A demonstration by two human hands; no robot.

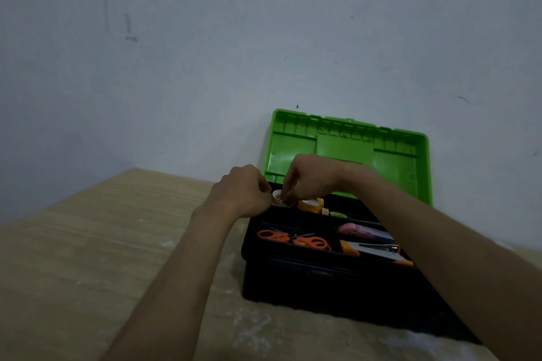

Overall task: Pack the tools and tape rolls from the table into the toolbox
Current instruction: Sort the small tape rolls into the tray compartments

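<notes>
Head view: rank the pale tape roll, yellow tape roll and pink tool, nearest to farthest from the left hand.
1. pale tape roll, pinched by the left hand, back-left.
2. yellow tape roll, just right of it.
3. pink tool, right compartment.

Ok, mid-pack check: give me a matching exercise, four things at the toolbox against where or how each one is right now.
Things:
1 scissors
2 yellow tape roll
3 small pale tape roll
4 green lid

Places or states:
A raised open
B pinched between left hand and right hand
C front-left compartment of the toolbox
D rear compartment, lying free

Pairs: 1-C, 2-D, 3-B, 4-A
</notes>
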